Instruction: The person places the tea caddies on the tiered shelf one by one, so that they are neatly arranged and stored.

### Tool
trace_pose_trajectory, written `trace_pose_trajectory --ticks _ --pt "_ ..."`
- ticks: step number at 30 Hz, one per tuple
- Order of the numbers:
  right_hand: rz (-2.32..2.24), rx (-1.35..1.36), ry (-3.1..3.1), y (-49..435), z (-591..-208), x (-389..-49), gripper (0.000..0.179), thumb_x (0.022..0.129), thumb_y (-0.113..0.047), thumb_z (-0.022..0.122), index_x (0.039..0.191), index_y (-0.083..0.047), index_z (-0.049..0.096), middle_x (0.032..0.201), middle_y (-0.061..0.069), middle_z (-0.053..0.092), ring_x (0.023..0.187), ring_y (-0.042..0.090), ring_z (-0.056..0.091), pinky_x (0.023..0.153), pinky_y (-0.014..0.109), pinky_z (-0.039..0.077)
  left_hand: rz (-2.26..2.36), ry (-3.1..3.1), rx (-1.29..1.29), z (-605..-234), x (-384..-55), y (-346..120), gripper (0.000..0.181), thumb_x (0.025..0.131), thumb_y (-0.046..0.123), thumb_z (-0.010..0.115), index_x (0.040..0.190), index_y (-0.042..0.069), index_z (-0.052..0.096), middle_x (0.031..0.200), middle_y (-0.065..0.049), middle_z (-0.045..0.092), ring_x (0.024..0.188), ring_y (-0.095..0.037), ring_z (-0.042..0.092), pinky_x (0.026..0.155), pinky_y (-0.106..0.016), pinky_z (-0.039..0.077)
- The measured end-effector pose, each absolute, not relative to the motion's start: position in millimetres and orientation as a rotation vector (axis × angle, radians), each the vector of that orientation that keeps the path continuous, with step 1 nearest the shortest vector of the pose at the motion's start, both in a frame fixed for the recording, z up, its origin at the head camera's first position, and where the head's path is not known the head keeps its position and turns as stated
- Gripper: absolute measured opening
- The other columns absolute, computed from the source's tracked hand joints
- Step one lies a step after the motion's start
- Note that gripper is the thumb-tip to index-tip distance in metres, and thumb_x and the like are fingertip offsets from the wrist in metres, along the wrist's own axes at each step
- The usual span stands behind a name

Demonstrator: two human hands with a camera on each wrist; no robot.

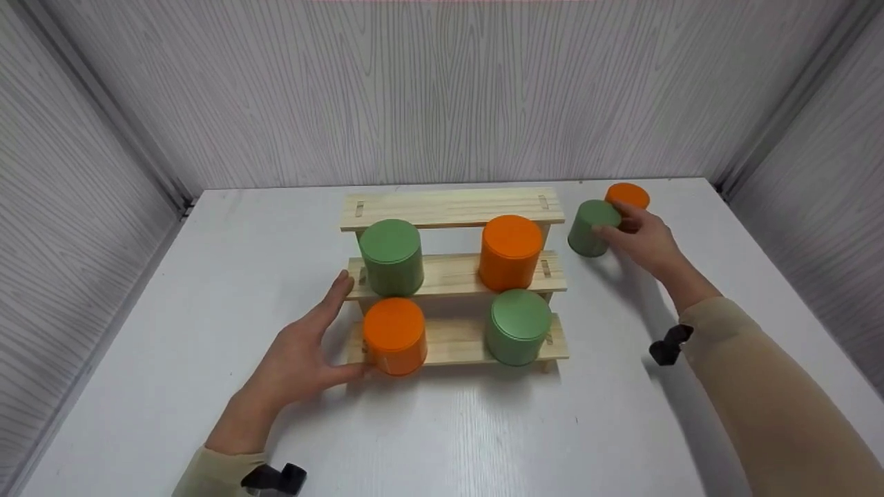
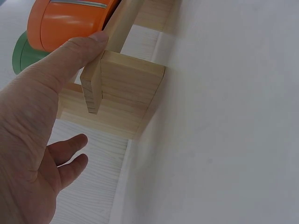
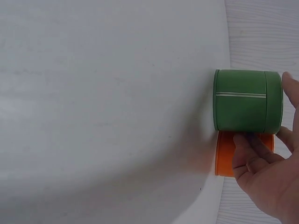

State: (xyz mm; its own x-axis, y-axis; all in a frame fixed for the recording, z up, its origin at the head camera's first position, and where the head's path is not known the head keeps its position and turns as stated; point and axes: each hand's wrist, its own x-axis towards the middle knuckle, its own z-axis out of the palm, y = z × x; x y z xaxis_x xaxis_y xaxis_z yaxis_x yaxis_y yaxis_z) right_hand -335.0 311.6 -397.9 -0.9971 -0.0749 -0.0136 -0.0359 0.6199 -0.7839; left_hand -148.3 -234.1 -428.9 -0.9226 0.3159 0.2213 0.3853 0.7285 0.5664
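The left hand (image 1: 293,362) is spread, touching the near left corner of the shelf (image 1: 452,269). Toward the far right corner of the table (image 1: 442,435), the right hand (image 1: 648,238) pinches a green can (image 1: 591,231), upright on its palm's left, just before an orange can (image 1: 630,196).

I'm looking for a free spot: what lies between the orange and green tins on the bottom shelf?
Nothing stands between the orange tin and the green tin; the head view shows only bare wood of the bottom shelf there.
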Motion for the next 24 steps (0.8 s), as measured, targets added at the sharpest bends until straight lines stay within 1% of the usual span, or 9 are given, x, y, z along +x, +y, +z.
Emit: trace_pose_trajectory --ticks 4,11,17,24 --pt "-1.333 -0.089 2.794 313.8 -399.6 -336.3 0.095 0.097 -0.059 0.071 0.168 -0.01 0.03 0.157 0.023 0.049 0.144 0.038 0.047 0.119 0.055 0.041 -0.961 -2.811 -0.584 -429.1 -148.4 -234.1 0.129 0.078 0.043 0.097 0.172 0.036 0.009 0.176 0.01 0.015 0.156 -0.026 0.035 0.123 -0.054 0.036" --pt "-1.328 -0.083 2.801 313.8 -399.3 -338.1 0.09 0.098 -0.058 0.07 0.166 -0.009 0.036 0.157 0.02 0.049 0.143 0.036 0.047 0.12 0.055 0.04 -0.989 -2.789 -0.576 -430.7 -148.2 -235.5 0.129 0.075 0.047 0.097 0.172 0.038 0.013 0.176 0.012 0.017 0.155 -0.024 0.036 0.123 -0.053 0.037" --pt "-1.316 -0.05 2.812 312.5 -399.5 -339.5 0.092 0.097 -0.058 0.071 0.166 -0.009 0.035 0.158 0.021 0.048 0.143 0.038 0.046 0.12 0.056 0.039 -0.987 -2.799 -0.571 -430.1 -148.8 -235.3 0.13 0.075 0.047 0.098 0.171 0.039 0.012 0.176 0.012 0.016 0.156 -0.025 0.036 0.123 -0.054 0.037" --pt "-1.342 -0.015 2.808 310.3 -402.1 -340.9 0.094 0.094 -0.059 0.075 0.166 -0.011 0.037 0.158 0.018 0.048 0.142 0.037 0.047 0.121 0.055 0.039 -0.976 -2.804 -0.573 -429.6 -148.5 -234.7 0.129 0.076 0.047 0.097 0.172 0.038 0.011 0.176 0.012 0.016 0.156 -0.025 0.035 0.123 -0.054 0.036"
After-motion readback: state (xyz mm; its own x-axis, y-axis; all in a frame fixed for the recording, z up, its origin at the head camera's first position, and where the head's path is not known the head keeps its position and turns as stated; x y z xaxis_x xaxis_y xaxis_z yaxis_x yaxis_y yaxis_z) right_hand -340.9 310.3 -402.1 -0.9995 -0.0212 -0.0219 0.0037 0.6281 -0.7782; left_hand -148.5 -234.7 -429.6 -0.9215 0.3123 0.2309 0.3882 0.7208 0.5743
